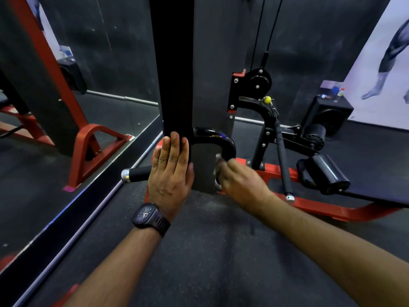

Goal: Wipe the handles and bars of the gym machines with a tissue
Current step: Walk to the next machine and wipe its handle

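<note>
A glossy black curved bar [221,140] comes out from behind a tall black upright [174,74] and bends downward. My right hand [241,182] grips a white tissue [218,159] wrapped around the lower part of this bar. My left hand [171,169] lies flat with straight fingers against the base of the upright; a dark watch sits on its wrist. Behind my left hand a black foam handle [138,173] with a silver end cap sticks out to the left.
A straight black cable bar [282,158] hangs from a pulley [257,82] with a yellow ball. To the right are black roller pads [327,171] and a red machine frame [321,207]. A mirror [66,107] covers the left wall. The floor is dark rubber.
</note>
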